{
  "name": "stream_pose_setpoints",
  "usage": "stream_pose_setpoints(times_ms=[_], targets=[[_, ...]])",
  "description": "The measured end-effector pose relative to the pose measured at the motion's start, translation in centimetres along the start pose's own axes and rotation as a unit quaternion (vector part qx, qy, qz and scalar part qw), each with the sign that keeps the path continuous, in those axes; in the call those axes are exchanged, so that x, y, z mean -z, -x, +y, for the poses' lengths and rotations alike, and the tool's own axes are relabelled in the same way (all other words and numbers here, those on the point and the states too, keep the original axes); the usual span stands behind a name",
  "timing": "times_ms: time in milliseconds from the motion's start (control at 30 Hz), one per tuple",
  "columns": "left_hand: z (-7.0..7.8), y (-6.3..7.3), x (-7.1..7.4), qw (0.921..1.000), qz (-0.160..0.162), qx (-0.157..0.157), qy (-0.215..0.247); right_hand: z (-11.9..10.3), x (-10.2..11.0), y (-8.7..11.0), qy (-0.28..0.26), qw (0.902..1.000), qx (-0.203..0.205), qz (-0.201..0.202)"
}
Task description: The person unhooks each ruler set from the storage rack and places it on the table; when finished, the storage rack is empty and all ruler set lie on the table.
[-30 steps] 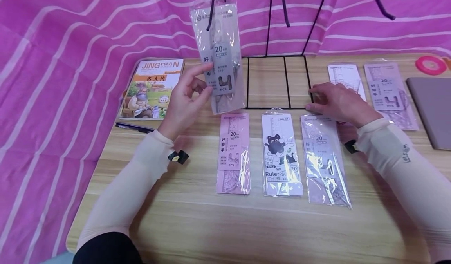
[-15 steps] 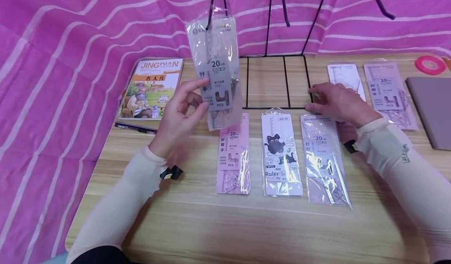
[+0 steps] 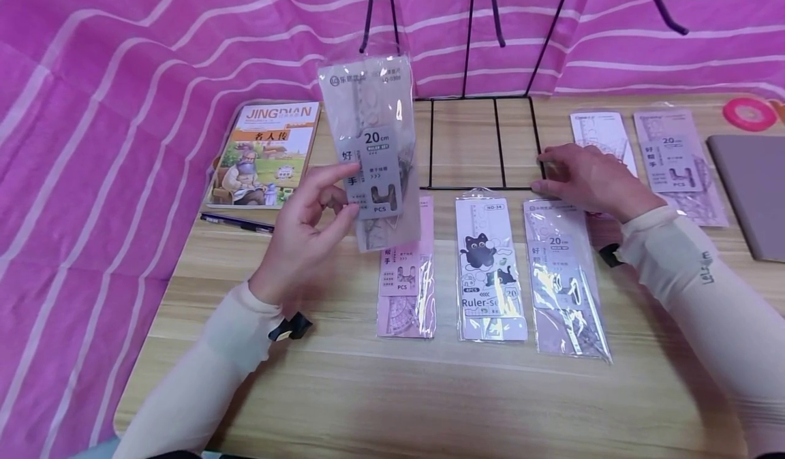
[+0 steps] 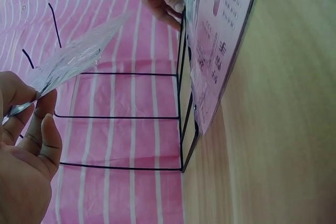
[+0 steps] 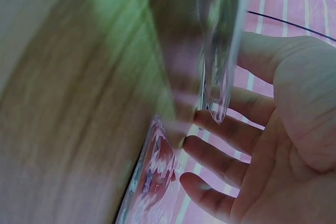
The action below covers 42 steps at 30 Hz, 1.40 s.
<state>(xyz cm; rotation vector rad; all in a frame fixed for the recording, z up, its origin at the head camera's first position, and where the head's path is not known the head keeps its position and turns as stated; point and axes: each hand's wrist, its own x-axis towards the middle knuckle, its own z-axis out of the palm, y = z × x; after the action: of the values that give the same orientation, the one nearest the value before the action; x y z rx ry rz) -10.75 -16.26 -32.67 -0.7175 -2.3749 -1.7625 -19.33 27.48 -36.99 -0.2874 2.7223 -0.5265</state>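
My left hand [image 3: 309, 224] pinches a clear-bagged grey ruler set [image 3: 375, 166] by its left edge, between thumb and fingers. The pack hangs upright, its top beside the tip of a black hook [image 3: 368, 13]. In the left wrist view, the pack [image 4: 79, 51] is seen nearly edge-on. My right hand [image 3: 591, 176] holds the front right corner of the black wire rack [image 3: 535, 129], thumb and forefinger at its bars. Its thumb and forefinger tips are hidden behind a plastic pack in the right wrist view. Below lie a pink ruler set [image 3: 406, 309], a cat-print ruler set [image 3: 488, 261] and a grey one [image 3: 567, 278].
Two more ruler sets lie at the right, one white [image 3: 604, 129] and one pinkish [image 3: 671, 146]. Beyond them are a grey notebook [image 3: 748, 193] and a pink ring [image 3: 749, 114]. A book [image 3: 264, 156] and pens [image 3: 236, 223] lie left. Pink striped cloth [image 3: 184, 37] backs the table.
My left hand has drawn the grey ruler set down and toward me, away from the hook. It now overlaps the pink pack's upper part in view. My right hand has stayed put.
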Motion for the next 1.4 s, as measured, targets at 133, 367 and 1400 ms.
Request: stream_pose_setpoints(times_ms=[133, 367, 1400], targets=[[0.1, 0.6, 0.0, 0.9998, 0.000, -0.020, -0.001, 0.0, 0.0, 0.0, -0.002, 1.0000, 0.000, -0.003], [0.2, 1.5, 0.0, 0.9995, 0.003, -0.032, -0.008, 0.0, -0.1, 0.0, 0.003, 1.0000, -0.001, -0.003], [-4.1, -0.3, 3.6, 0.9871, 0.019, 0.131, -0.091, 0.0, 0.1, -0.2, -0.003, 1.0000, -0.006, -0.005]])
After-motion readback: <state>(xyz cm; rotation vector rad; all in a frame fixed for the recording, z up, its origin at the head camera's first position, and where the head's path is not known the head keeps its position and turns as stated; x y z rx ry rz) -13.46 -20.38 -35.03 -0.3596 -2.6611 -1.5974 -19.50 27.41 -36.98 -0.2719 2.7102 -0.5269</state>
